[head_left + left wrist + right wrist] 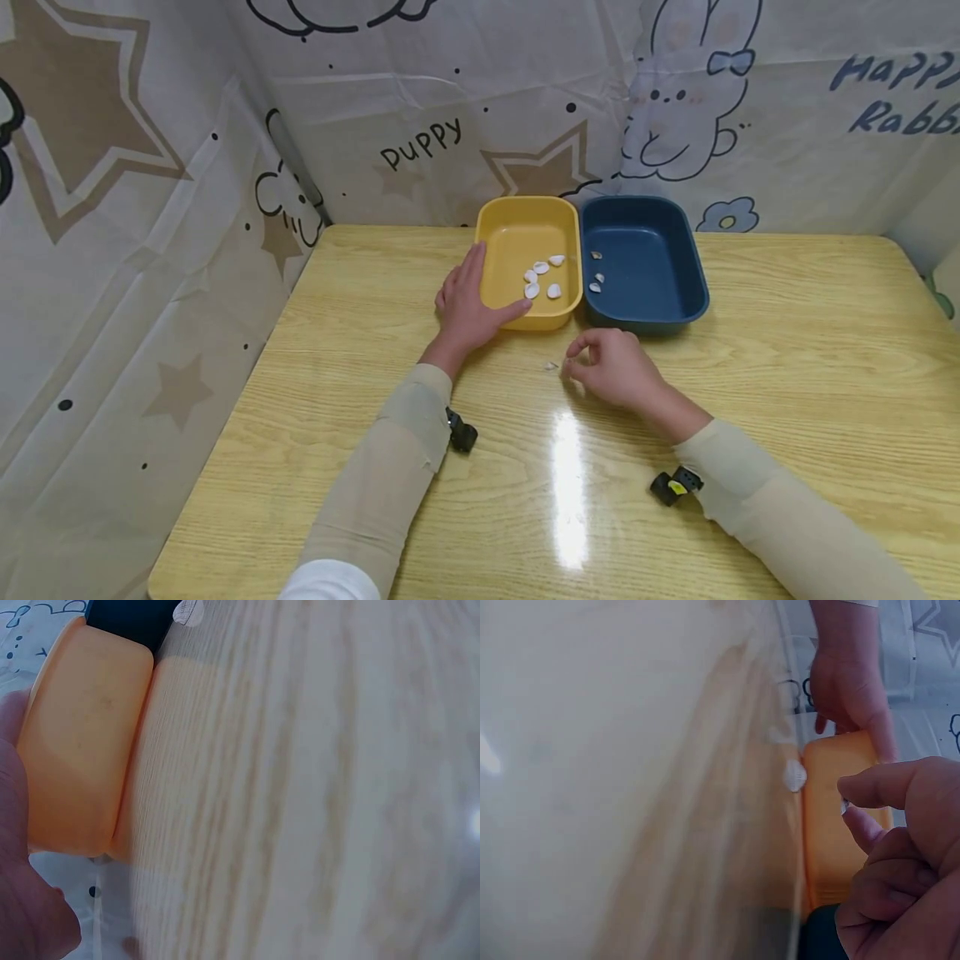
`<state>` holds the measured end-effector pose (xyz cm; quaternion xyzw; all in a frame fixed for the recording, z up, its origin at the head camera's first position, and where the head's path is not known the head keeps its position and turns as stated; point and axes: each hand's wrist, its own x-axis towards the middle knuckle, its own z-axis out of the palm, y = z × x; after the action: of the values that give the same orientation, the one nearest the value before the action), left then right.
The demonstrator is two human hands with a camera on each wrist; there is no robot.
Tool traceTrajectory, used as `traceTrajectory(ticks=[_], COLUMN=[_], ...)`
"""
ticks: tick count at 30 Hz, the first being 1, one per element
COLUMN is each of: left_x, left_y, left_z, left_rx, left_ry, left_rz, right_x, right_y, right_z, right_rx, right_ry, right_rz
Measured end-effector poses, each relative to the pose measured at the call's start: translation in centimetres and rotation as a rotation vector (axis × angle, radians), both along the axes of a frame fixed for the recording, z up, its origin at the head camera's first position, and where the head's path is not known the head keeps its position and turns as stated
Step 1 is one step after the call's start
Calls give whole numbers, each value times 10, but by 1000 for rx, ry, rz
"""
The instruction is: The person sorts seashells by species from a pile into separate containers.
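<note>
My left hand [468, 308] rests against the near left corner of a yellow plastic bin [528, 210], fingers straight along its left side and thumb stretched along the front rim. Several white seashells [554, 291] lie inside this bin. With thumb and forefinger, my right hand [615, 367] pinches a small seashell [844, 805], mostly hidden between the fingertips. Just left of those fingertips, another seashell [551, 367] lies on the table; it shows as a ribbed white shell [795, 775] in the right wrist view.
A dark blue bin [652, 267] stands against the right side of the yellow one, with 3 small shells [596, 287] along its left side. Both stand near the back edge of the wooden table [315, 417]. A printed curtain [420, 100] hangs behind and to the left.
</note>
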<state>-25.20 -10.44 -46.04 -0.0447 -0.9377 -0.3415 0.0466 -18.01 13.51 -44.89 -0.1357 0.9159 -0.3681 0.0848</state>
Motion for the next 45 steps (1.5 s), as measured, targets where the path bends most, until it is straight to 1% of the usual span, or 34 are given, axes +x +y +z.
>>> traceTrajectory(ticks=[5,11,15,19,25,28,36,45], left_x=[0,0,0,-1,0,1,1,-1], left_y=[0,0,0,-1,-1,-1,-2,-2], left_z=[0,0,-1,-1,-1,0,0,-2], left_rx=[-3,-11,-8,1,15,16,18,14], left_ry=[1,1,4,7,7,3,1,14], left_rz=[3,1,-1,-3,-11,-13,-14,-16], right_x=[-1,-5,-11,-22,-43,-52,-78,-103], right_y=[1,3,7,10,16,21,32,38], right_z=[13,31,41,48,53,55,55,46], right_rx=[-10,-49,-59,-50,-40,-36,-28,-26], right_ry=[23,95,119,133,180,180,136,93], right_rz=[-12,-22,-36,-79,-168,-203,-299,-369])
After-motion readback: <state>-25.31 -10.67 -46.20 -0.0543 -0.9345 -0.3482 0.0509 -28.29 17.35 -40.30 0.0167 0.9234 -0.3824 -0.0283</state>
